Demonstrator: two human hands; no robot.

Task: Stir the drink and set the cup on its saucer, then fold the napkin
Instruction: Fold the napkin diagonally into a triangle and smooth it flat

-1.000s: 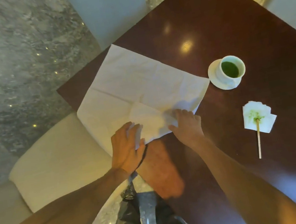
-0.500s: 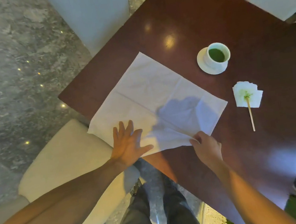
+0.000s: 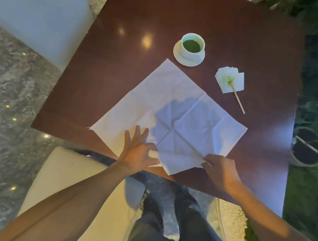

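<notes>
A large white napkin [image 3: 174, 105] lies spread on the dark wooden table [image 3: 157, 12], creased, with its near corner overhanging the table's edge. My left hand [image 3: 138, 150] presses flat on the napkin's near left part, fingers spread. My right hand [image 3: 219, 167] pinches the napkin's near corner at the table edge. A white cup [image 3: 193, 45] of green drink stands on its white saucer [image 3: 179, 56] beyond the napkin. A wooden stir stick [image 3: 237, 97] lies to the right, its tip on a small green-stained tissue [image 3: 231, 81].
A cream seat cushion [image 3: 64, 187] sits at the near left beside my legs. Pale chairs [image 3: 43, 24] stand at the far left and far right of the table. A dark plant pot [image 3: 306, 149] and foliage are on the right.
The napkin has been opened out and lies flatter, shifted right and nearer. My left hand went from gripping to pressing flat. My right hand moved right to the near corner.
</notes>
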